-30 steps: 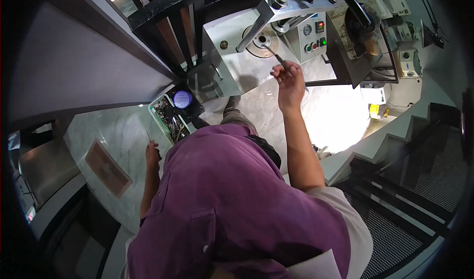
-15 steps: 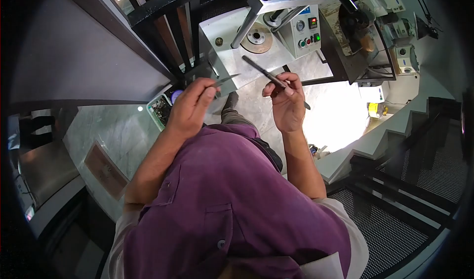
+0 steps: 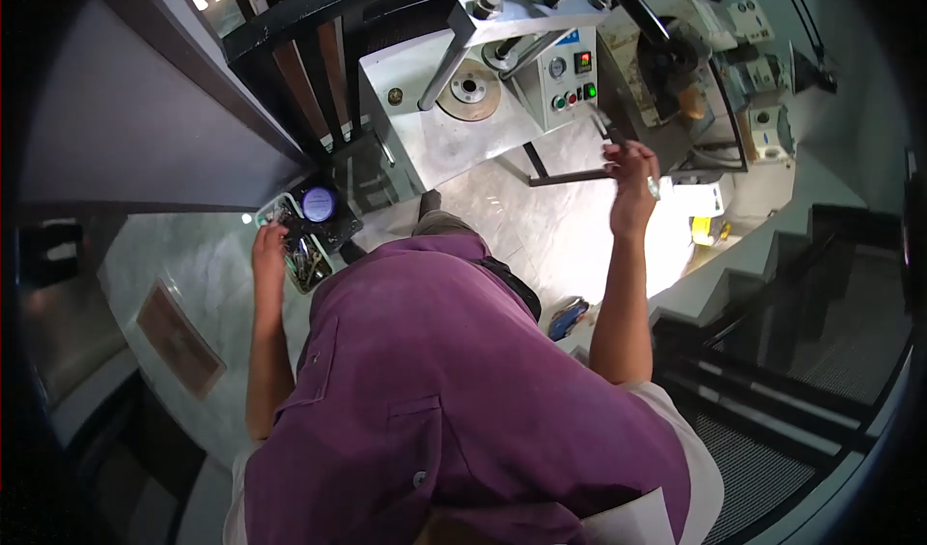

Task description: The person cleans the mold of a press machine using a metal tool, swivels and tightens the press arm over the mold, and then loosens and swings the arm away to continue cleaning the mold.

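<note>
My right hand (image 3: 634,190) is raised at the right, its fingers closed around a slim dark pen-like tool (image 3: 611,133) with a lighter metallic end. The tool points up and left, near the machine's button panel (image 3: 572,80). My left hand (image 3: 268,253) is low at the left, its fingertips over the edge of a small light-rimmed container (image 3: 278,209). What those fingers hold, if anything, is too small and blurred to make out. Beside that hand is a second small bin (image 3: 307,265) full of thin metal tools or parts. A purple-lidded round container (image 3: 318,203) stands just behind.
A white press-like machine (image 3: 454,149) with metal columns and a round plate (image 3: 469,89) stands ahead. Black railings (image 3: 328,14) rise behind it. White stairs (image 3: 715,289) and mesh steps lie at the right. A yellow-labelled container (image 3: 708,229) sits near the wall.
My left hand, with a thin pointed metal tool in it before, has moved down and left to the bins. My right hand has swung right with the dark tool; the view has shifted slightly.
</note>
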### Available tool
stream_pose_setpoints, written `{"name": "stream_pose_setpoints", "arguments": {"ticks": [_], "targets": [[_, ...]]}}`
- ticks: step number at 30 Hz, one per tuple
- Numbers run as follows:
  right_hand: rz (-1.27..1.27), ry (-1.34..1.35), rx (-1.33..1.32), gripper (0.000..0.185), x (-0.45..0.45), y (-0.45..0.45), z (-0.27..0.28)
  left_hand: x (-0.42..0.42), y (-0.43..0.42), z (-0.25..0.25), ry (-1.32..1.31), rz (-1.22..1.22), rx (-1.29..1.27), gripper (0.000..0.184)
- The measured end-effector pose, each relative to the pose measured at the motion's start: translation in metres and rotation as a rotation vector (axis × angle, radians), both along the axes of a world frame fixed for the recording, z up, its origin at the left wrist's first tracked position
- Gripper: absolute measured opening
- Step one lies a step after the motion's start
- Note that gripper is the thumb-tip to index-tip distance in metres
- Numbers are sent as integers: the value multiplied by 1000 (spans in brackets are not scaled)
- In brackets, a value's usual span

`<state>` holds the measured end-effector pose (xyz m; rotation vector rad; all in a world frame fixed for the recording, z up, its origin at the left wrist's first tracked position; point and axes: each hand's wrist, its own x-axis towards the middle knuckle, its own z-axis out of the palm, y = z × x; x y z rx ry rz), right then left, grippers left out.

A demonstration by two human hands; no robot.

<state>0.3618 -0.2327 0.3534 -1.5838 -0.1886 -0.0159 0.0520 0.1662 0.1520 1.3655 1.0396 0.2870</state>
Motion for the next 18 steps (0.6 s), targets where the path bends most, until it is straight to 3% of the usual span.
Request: {"name": "stream_pose_setpoints", "arguments": {"ticks": [4, 6, 8, 12, 14, 15, 18], "targets": [[-83, -171, -180, 18, 110, -7, 30, -24, -14, 14, 67, 217, -122, 22], [-18, -176, -171, 21, 172, 3, 43, -21, -30, 11, 78, 331, -130, 23], [72, -349, -150, 23, 213, 41, 61, -12, -50, 6, 95, 450, -136, 24], [341, -224, -453, 30, 293, 128, 76, 7, -122, -23, -23, 727, -300, 21], [855, -101, -360, 47, 340, 168, 42, 15, -178, -48, 33, 906, -360, 22], [1045, -39, -477, 48, 358, 187, 22, 19, -210, -67, 112, 979, -348, 26], [1551, -77, -658, 53, 285, 227, 28, 37, -305, -82, 285, 1059, -423, 29]]}}
